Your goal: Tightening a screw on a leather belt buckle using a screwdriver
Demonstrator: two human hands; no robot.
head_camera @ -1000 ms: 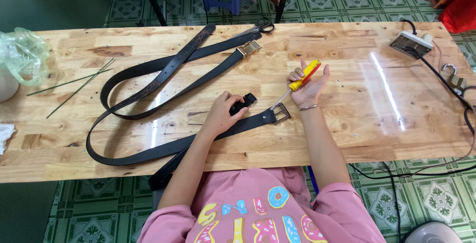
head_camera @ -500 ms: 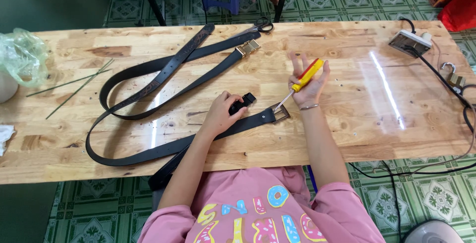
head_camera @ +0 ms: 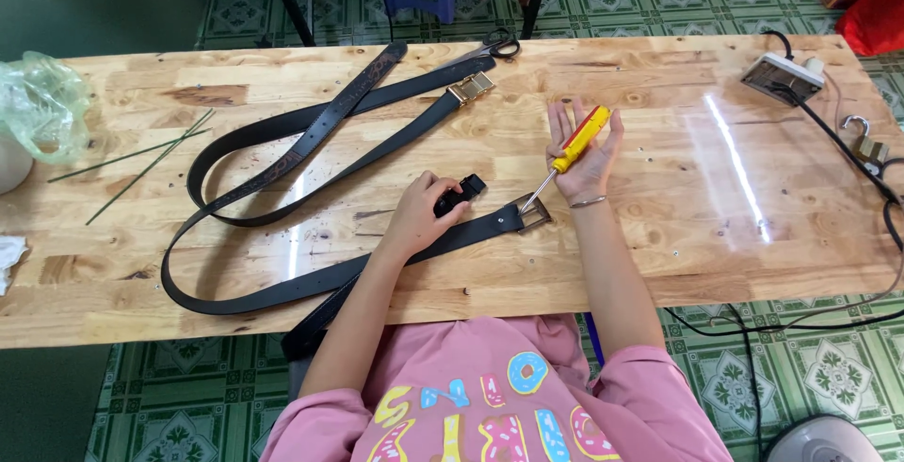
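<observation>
Little has shifted since a second ago: the left hand [head_camera: 414, 222] keeps its fingers pressed on the black belt [head_camera: 377, 269] just left of the metal buckle [head_camera: 532, 210], pinning its free tip, while the right hand [head_camera: 586, 156] lies palm-up, fingers loosely curled round a yellow-and-red screwdriver [head_camera: 574, 146]. From that buckle the tool slants up and right, tip touching the frame; the strap runs left along the worktop [head_camera: 659, 255]. No labelled packages show, only a crumpled green plastic bag [head_camera: 42, 104] far left of the buckle.
</observation>
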